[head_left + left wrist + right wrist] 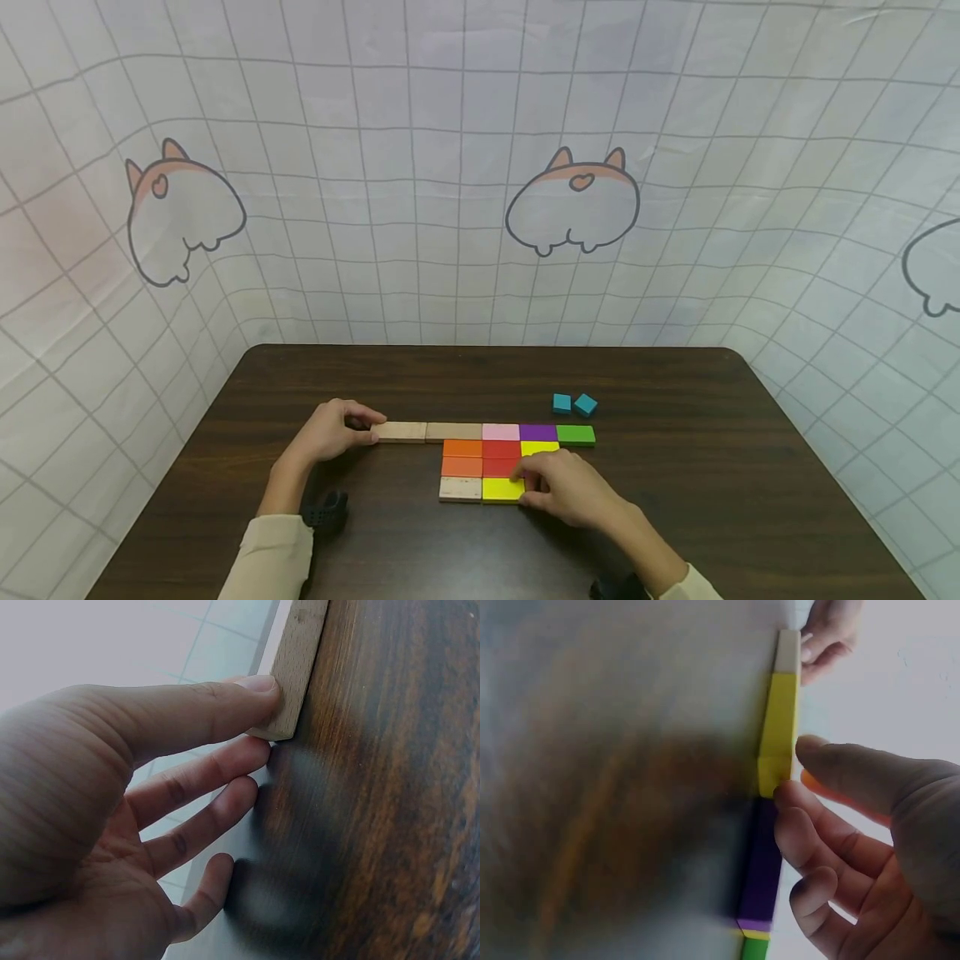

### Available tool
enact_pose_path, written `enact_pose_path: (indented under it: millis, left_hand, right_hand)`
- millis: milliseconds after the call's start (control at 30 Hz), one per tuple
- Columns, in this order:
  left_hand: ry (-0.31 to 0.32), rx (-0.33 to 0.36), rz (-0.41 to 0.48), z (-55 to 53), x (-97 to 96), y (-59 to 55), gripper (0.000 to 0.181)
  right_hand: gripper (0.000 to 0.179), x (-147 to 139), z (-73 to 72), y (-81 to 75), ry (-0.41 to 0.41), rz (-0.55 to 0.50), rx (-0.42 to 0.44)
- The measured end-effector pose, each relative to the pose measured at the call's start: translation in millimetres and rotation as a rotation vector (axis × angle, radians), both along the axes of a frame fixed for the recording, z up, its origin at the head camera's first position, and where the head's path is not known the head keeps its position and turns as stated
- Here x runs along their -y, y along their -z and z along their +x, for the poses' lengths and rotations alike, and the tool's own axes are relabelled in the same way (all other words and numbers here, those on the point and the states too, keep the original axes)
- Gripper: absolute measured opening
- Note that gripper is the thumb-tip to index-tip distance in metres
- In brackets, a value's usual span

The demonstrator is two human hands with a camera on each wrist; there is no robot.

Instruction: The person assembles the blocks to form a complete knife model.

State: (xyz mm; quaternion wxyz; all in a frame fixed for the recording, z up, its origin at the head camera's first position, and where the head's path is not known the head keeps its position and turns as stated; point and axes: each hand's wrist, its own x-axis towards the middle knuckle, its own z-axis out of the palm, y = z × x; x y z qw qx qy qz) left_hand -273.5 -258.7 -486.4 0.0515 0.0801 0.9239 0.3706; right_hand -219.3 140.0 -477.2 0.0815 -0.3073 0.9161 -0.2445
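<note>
My left hand pinches the left end of a plain wooden block, thumb on its near side in the left wrist view. That block lies in line with another plain block, a pink block, a purple block and a green block. Against this row lie orange blocks, red blocks and yellow pieces. My right hand holds the right end of the nearest yellow block between thumb and forefinger. Its other fingertips are beside a purple side face, hidden from the head view.
Two small blue cubes lie behind the right part of the row. A plain speckled block sits left of the near yellow block. The dark wooden table is ringed by a white checked cloth.
</note>
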Motion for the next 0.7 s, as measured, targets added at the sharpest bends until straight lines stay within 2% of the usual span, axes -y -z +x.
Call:
enact_pose_path:
  millis: [100, 233, 500, 700]
  left_hand:
    - [0.0, -0.001, 0.002, 0.5, 0.7, -1.0, 0.022]
    - [0.002, 0.0, 0.004, 0.8, 1.0, -0.8, 0.022]
    - [-0.019, 0.01, 0.004, 1.1, 1.4, 2.8, 0.02]
    - [-0.01, 0.002, 0.007, 0.4, 1.7, 3.7, 0.021]
  right_hand:
    - [0.023, -7.3, -5.0, -2.7, 0.002, -0.029, 0.015]
    - [0.025, -25.7, -16.6, -5.3, 0.044, -0.103, 0.03]
    - [0.031, -70.1, -44.8, -5.3, 0.2, -0.236, -0.048]
    - [0.043, -90.6, -68.9, -0.3, 0.308, -0.282, -0.059]
